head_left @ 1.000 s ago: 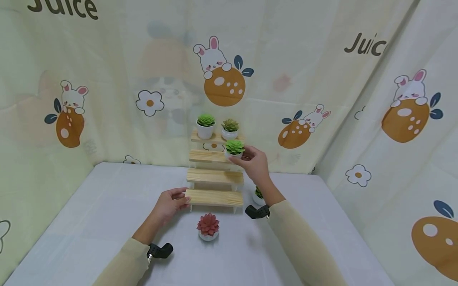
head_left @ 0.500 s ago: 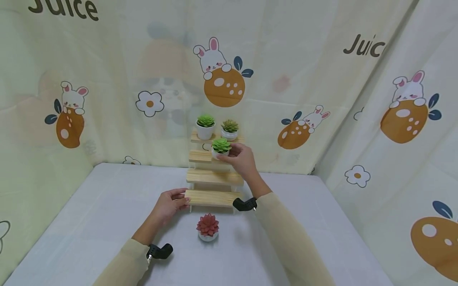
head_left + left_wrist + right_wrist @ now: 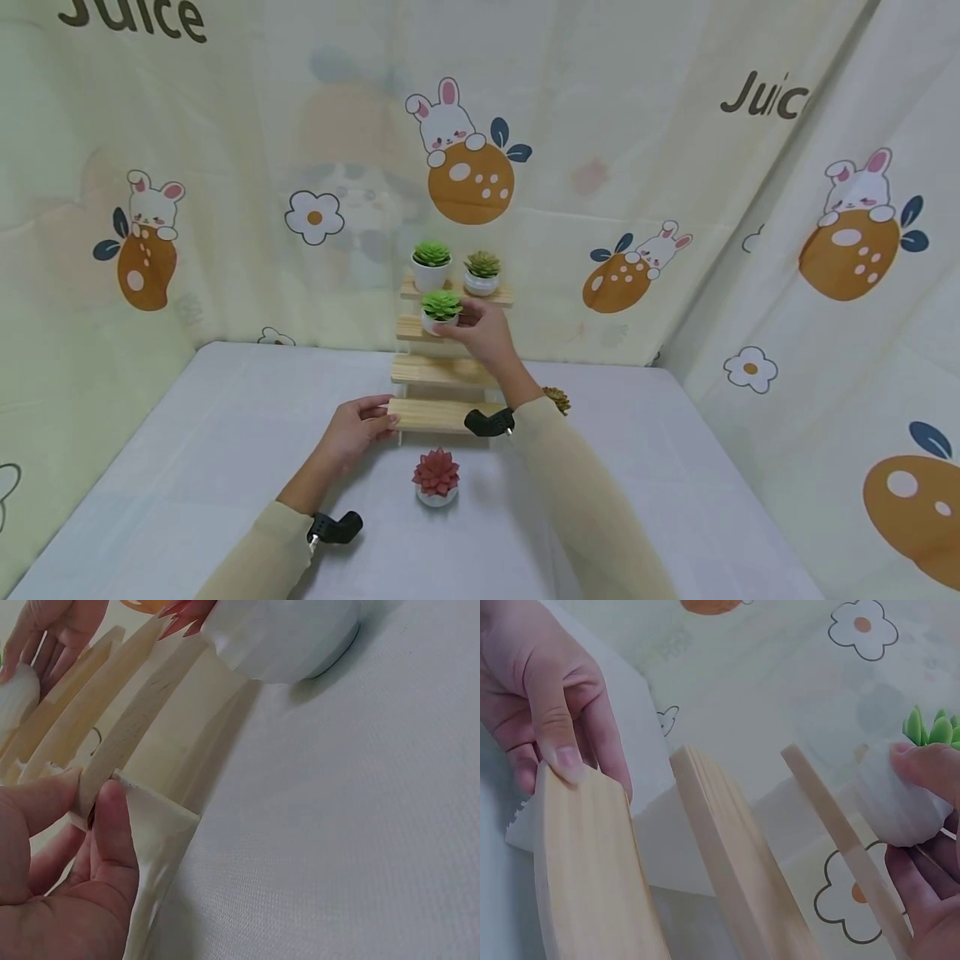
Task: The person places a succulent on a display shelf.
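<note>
A four-tier wooden display stand (image 3: 435,368) stands on the white-covered table. My left hand (image 3: 362,429) pinches the left end of its lowest board; in the left wrist view the thumb (image 3: 46,799) lies on one face of the board and a finger on the other. My right hand (image 3: 486,335) holds a bright green succulent (image 3: 441,305) in a small white pot (image 3: 900,796), upright at the left part of the second board from the top. Thumb and fingers grip the pot from its right side. Whether its base touches the board, I cannot tell.
On the top board sit a green succulent in a white pot (image 3: 431,268) and a duller green one (image 3: 482,272). A red succulent (image 3: 436,473) stands in front of the stand. A golden-brown succulent (image 3: 557,400) shows partly behind the right sleeve. Patterned curtain (image 3: 622,150) hangs behind.
My right hand has carried the green succulent leftward along the second board. The golden-brown succulent has come into view behind the right sleeve. My left hand has stayed in place.
</note>
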The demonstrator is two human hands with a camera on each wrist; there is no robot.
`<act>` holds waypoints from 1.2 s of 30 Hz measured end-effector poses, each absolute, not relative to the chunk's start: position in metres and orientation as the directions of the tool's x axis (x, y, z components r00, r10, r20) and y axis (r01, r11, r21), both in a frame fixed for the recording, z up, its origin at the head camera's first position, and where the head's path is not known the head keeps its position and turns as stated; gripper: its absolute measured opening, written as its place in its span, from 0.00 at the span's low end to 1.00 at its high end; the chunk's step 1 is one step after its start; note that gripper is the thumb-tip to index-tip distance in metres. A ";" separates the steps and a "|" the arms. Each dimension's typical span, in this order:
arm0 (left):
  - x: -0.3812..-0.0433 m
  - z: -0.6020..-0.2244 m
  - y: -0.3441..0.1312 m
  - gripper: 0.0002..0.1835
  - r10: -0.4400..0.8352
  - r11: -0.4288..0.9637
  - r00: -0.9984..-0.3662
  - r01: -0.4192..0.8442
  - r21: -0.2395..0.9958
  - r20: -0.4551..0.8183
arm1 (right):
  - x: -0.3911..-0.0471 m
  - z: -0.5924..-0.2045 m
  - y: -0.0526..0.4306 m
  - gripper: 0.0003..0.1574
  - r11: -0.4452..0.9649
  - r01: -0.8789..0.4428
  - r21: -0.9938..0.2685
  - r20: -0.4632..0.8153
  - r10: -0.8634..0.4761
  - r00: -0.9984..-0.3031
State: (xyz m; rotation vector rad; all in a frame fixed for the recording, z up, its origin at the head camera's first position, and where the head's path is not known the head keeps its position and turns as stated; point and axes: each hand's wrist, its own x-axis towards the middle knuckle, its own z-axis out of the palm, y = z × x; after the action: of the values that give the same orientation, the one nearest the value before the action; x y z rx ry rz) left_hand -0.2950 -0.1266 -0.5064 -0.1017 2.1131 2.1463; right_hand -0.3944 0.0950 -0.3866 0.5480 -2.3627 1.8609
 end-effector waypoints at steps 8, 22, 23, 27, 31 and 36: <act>-0.295 -0.505 -0.125 0.26 0.047 -0.016 -0.989 -0.140 0.990 -0.139 | -0.395 -0.390 0.083 0.29 0.237 -0.317 -0.918 0.276 -0.191 -0.942; -0.296 -0.505 -0.125 0.26 0.044 -0.023 -0.988 -0.147 0.989 -0.146 | -0.402 -0.389 0.075 0.29 0.306 -0.315 -0.898 0.277 -0.160 -0.947; -0.295 -0.505 -0.125 0.26 0.046 -0.021 -0.989 -0.145 0.989 -0.144 | -0.402 -0.389 0.075 0.28 0.307 -0.315 -0.898 0.278 -0.160 -0.947; -0.295 -0.505 -0.125 0.25 0.045 -0.011 -0.989 -0.145 0.989 -0.144 | -0.401 -0.388 0.075 0.26 0.303 -0.314 -0.900 0.275 -0.163 -0.947; -0.295 -0.507 -0.126 0.26 0.047 -0.008 -0.989 -0.140 0.990 -0.140 | -0.400 -0.387 0.075 0.25 0.308 -0.308 -0.900 0.269 -0.164 -0.949; -0.296 -0.507 -0.126 0.26 0.043 -0.007 -0.990 -0.138 0.990 -0.138 | -0.398 -0.385 0.074 0.27 0.328 -0.291 -0.899 0.253 -0.156 -0.955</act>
State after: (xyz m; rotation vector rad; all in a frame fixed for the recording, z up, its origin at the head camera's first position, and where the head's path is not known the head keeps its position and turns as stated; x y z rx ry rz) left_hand -0.2962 -0.1258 -0.5067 -0.1025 2.1194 2.1400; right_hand -0.3978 0.0738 -0.3850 0.4165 -2.4594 1.7048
